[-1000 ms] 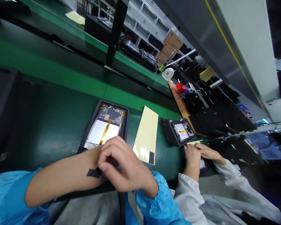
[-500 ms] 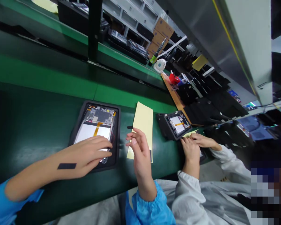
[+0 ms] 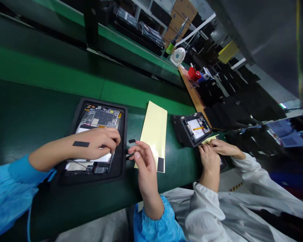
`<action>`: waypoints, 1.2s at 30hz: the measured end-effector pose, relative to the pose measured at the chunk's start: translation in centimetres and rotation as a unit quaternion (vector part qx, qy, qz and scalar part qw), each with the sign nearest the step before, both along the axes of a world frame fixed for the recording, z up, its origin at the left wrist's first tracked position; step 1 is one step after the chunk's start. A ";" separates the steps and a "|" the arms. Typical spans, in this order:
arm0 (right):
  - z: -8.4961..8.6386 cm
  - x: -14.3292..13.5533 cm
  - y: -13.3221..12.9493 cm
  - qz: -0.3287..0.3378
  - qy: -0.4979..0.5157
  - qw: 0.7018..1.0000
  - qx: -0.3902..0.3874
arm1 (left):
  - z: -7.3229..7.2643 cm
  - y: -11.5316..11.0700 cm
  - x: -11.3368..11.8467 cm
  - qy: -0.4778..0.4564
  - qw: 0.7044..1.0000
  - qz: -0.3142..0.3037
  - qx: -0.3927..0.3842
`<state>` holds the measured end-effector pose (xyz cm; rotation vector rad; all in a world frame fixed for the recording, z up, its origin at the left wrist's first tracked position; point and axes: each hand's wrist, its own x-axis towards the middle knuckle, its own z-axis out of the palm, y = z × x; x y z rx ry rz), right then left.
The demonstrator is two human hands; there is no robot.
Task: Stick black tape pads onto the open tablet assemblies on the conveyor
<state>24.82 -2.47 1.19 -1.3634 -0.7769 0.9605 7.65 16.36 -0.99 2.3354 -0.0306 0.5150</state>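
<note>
An opened tablet (image 3: 101, 117) lies in a black foam tray (image 3: 123, 141), its circuit board and white battery showing. My left hand (image 3: 96, 143) is over it with fingers curled inward; whether anything is between the fingertips is hidden. A black tape strip (image 3: 81, 144) is stuck on the back of that hand. Just right of the tray, my right hand (image 3: 146, 168) is raised with thumb and fingers closed together. At its fingertips is a small black tape piece (image 3: 132, 141), with another dark bit lower down. Behind this hand lies a yellow backing sheet (image 3: 155, 124) bearing a black tape patch (image 3: 161, 164).
To the right, a co-worker's hands (image 3: 212, 156) in white sleeves work beside a second opened tablet (image 3: 197, 128) in a black holder. A shelf along the back carries a small white fan (image 3: 178, 56) and a green-handled tool (image 3: 170, 47).
My left hand has moved up over the tablet, and its stretched fingers have curled in. My right hand has shifted slightly left, towards the tray. The camera view has tilted.
</note>
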 end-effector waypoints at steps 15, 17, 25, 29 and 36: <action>-0.5 -0.2 0.8 0.124 0.100 0.985 -0.067 | -0.5 0.6 0.2 0.044 0.992 0.088 0.083; -0.3 -0.2 0.9 0.136 0.098 0.983 -0.077 | -0.7 0.7 0.3 0.046 0.991 0.094 0.080; 0.6 0.4 2.2 0.211 0.101 0.958 -0.164 | -1.6 0.4 0.8 0.032 0.985 0.154 0.069; 0.9 0.5 3.2 0.226 0.070 0.952 -0.194 | -1.9 0.8 0.8 0.029 0.982 0.175 0.070; 1.0 0.5 4.0 0.241 0.048 0.948 -0.200 | -3.3 1.6 1.0 0.004 0.985 0.160 0.063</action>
